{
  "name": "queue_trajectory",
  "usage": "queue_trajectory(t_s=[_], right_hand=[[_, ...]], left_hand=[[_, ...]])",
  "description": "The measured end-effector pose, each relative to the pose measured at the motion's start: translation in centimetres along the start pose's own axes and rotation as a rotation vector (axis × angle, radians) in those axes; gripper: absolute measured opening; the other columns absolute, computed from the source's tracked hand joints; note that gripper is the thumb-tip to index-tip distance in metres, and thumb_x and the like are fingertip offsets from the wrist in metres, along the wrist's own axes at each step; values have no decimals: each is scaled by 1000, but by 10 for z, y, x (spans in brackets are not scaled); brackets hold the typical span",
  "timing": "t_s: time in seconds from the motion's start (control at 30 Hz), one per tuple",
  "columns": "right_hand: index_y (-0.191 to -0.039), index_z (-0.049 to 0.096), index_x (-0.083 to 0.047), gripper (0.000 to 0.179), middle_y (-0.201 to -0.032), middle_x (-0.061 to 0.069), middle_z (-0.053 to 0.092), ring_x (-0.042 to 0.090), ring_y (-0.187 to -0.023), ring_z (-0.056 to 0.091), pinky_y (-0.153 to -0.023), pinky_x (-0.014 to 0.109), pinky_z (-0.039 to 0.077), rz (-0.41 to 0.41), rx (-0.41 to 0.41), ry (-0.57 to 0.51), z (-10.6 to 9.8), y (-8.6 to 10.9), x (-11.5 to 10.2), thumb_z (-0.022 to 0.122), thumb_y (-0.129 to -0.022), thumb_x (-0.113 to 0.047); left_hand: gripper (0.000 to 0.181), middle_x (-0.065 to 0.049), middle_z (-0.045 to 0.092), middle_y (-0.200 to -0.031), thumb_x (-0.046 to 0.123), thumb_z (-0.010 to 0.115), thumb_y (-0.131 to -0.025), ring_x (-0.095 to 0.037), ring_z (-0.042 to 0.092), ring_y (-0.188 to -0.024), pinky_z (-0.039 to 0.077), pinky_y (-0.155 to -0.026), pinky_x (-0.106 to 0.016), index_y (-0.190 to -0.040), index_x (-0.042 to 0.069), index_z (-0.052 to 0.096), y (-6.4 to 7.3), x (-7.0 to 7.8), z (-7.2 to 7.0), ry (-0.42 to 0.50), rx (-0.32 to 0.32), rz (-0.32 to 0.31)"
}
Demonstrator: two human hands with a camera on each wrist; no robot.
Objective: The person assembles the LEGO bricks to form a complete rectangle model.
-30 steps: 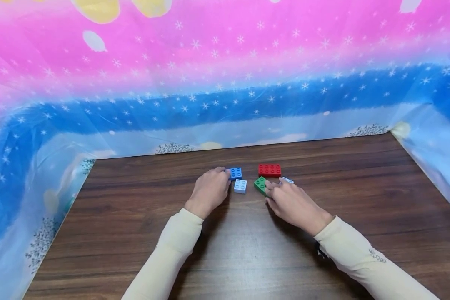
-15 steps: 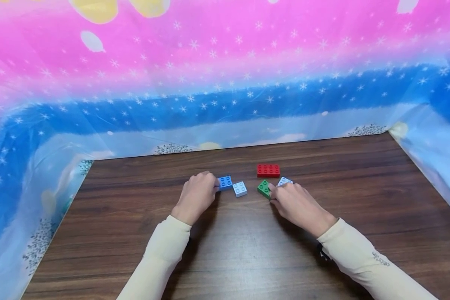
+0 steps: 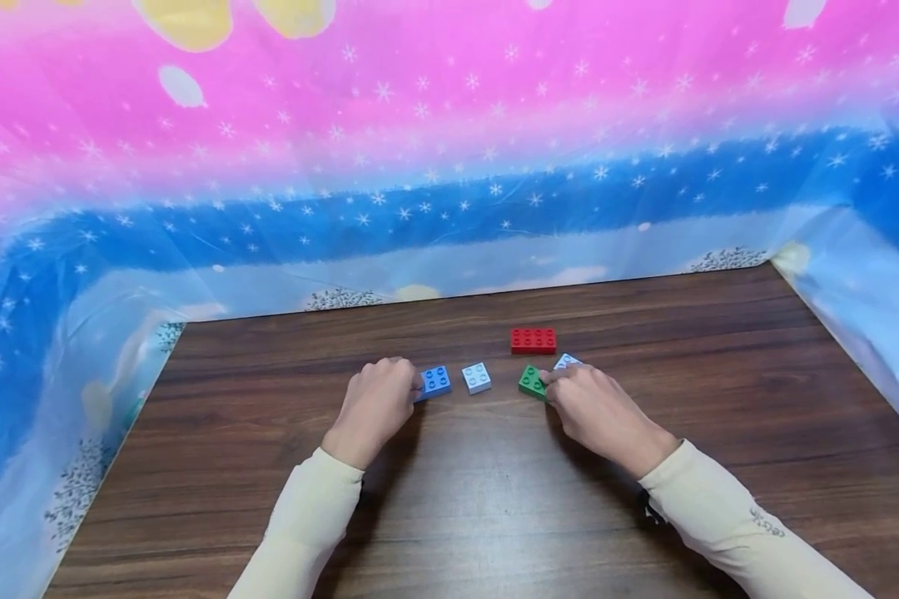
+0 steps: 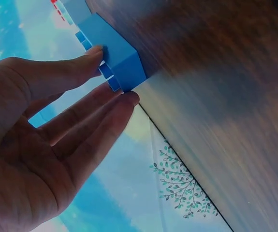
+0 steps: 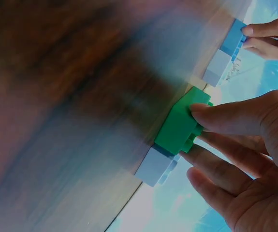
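My left hand (image 3: 374, 412) pinches a blue toy building brick (image 3: 435, 381) at its left end, flat on the table. In the left wrist view the thumb lies against one side of this blue brick (image 4: 122, 53), with fingers behind it. A white brick (image 3: 476, 378) sits just right of it, a small gap between. With thumb and fingers my right hand (image 3: 603, 412) pinches a green brick (image 3: 531, 381), partly covered in the head view. Beside that hand's fingers a pale blue brick (image 3: 566, 361) shows only in part; the right wrist view has a pale brick (image 5: 153, 166) by the green one.
Farther back than the green brick lies a long red brick (image 3: 533, 340). All rest on a dark wooden table (image 3: 449, 516). A pink and blue snowflake-patterned cloth (image 3: 449, 191) rises along the table's back and sides.
My left hand has drawn the blue brick left and nearer, away from the white brick, which has turned slightly. My right hand has shifted the green brick a little right and nearer.
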State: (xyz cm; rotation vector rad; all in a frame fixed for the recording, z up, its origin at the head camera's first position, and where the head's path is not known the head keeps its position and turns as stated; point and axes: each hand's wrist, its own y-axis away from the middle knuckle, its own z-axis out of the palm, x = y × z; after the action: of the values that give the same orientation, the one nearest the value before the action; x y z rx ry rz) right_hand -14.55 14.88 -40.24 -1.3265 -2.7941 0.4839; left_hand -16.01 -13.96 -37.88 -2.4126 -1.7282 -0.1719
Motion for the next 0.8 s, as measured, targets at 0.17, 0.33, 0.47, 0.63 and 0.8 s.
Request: queue_trajectory(t_s=[0.17, 0.33, 0.47, 0.63, 0.8], right_hand=[[-86, 78, 3, 7, -111, 19, 72, 31, -91, 72, -73, 41, 59, 26, -29, -6, -1, 1, -1, 74, -85, 9], [-86, 77, 2, 9, -111, 18, 69, 30, -84, 71, -68, 38, 59, 46, -25, -38, -1, 4, -2, 76, -82, 9], [-84, 74, -1, 13, -105, 14, 65, 27, -83, 69, -68, 36, 59, 81, -8, -102, -1, 6, 0, 76, -81, 11], [-84, 71, -4, 15, -97, 10, 66, 23, -87, 69, -71, 37, 59, 117, -22, -156, -1, 7, 3, 77, -82, 9], [-79, 67, -6, 21, -89, 7, 69, 21, -86, 69, -71, 38, 59, 120, -18, -195, -1, 6, 4, 78, -79, 12]], left_hand=[[21, -2, 72, -83, 1, 73, -90, -18, 58, -64, 49, -54, -36, -74, 15, 76, 6, 0, 0, 27, -8, 17], [17, -1, 74, -85, 0, 76, -88, -17, 63, -68, 50, -54, -34, -80, 15, 80, 11, 2, 0, 48, -8, 27], [15, -1, 75, -87, -2, 77, -87, -17, 67, -74, 53, -59, -35, -85, 13, 81, 14, 5, 1, 68, -4, 36], [15, -4, 77, -95, -3, 77, -86, -22, 72, -90, 58, -70, -38, -95, 9, 82, 16, 10, 2, 108, -6, 76], [13, -4, 77, -96, 0, 78, -87, -22, 72, -90, 58, -69, -39, -96, 8, 82, 14, 18, 5, 149, -29, 109]])
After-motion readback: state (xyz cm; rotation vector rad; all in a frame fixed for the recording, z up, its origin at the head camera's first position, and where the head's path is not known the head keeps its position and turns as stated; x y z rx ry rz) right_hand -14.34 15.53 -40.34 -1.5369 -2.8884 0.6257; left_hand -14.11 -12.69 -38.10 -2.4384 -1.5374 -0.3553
